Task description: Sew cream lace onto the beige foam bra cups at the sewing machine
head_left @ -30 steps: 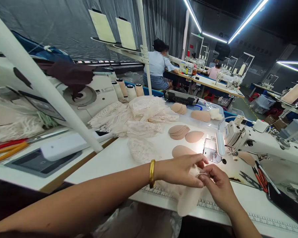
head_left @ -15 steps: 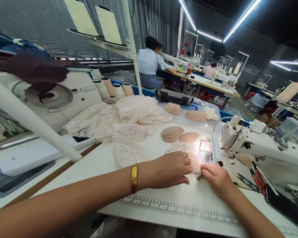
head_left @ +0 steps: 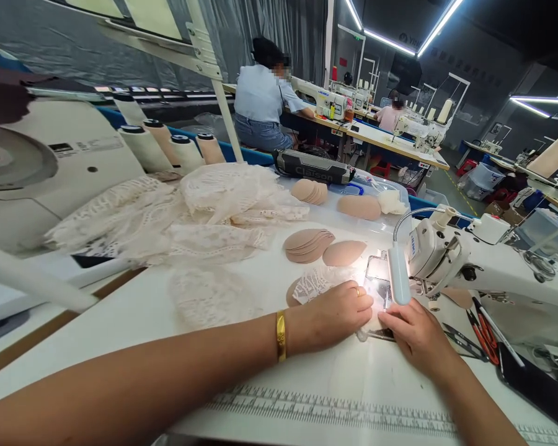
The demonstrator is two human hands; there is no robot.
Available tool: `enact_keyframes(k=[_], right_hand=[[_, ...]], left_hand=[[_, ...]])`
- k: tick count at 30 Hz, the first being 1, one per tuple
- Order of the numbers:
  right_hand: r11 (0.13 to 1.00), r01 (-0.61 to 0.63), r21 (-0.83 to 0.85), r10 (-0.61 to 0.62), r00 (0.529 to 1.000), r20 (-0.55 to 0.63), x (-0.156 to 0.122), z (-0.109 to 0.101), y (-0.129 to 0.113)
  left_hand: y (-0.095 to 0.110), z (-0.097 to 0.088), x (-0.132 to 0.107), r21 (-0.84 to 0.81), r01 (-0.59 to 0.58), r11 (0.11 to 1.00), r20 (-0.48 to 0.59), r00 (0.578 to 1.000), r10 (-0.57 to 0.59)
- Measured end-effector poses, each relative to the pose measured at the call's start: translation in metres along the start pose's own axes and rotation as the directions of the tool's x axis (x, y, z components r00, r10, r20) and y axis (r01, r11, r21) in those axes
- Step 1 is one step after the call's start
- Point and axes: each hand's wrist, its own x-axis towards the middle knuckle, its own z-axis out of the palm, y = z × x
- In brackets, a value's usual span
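My left hand, with a gold ring and bracelet, rests on a white lace piece beside the sewing machine's plate, its fingers curled down and closed on it. A beige oval pad shows partly from under the lace. My right hand is at the right of the plate below the sewing machine, thumb and fingers drawn together; what they pinch is hidden in the glare. The lit lamp hangs over the needle area. Further back lie a fanned stack of beige pads and a single pad.
A heap of cream lace covers the left of the table. Thread cones stand behind it. A clear plastic lid holds more pads. Right of my hand lie snips and red-handled scissors. A person sits sewing beyond.
My left hand has moved right, closer to the needle, and its fingers have closed; more lace and pad show behind it. My right hand has shifted slightly up and right. The view has moved too.
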Motion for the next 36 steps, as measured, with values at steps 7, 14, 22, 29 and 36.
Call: enact_keyframes(k=[7, 14, 22, 29, 36], right_hand=[[0.999, 0.003, 0.034, -0.003, 1.0, 0.0, 0.001, -0.002, -0.001], [0.998, 0.036, 0.046, -0.034, 0.999, -0.029, 0.0, -0.003, 0.0], [0.998, 0.01, 0.059, -0.008, 1.0, -0.025, 0.0, -0.002, -0.001], [1.0, -0.02, -0.023, 0.018, 0.996, -0.09, 0.003, 0.002, 0.0], [0.988, -0.083, -0.129, 0.062, 0.986, -0.158, 0.004, 0.009, 0.004]], left_hand=[[0.003, 0.006, 0.002, -0.031, 0.058, 0.998, -0.009, 0.998, -0.058], [0.002, 0.015, 0.004, -0.072, 0.056, 0.996, -0.01, 0.998, -0.057], [0.002, 0.002, 0.01, -0.093, 0.069, 0.993, 0.019, 0.998, -0.068], [-0.012, 0.009, 0.017, -0.084, 0.028, 0.996, 0.041, 0.999, -0.024], [-0.034, 0.021, 0.025, -0.167, -0.015, 0.986, 0.033, 0.999, 0.021]])
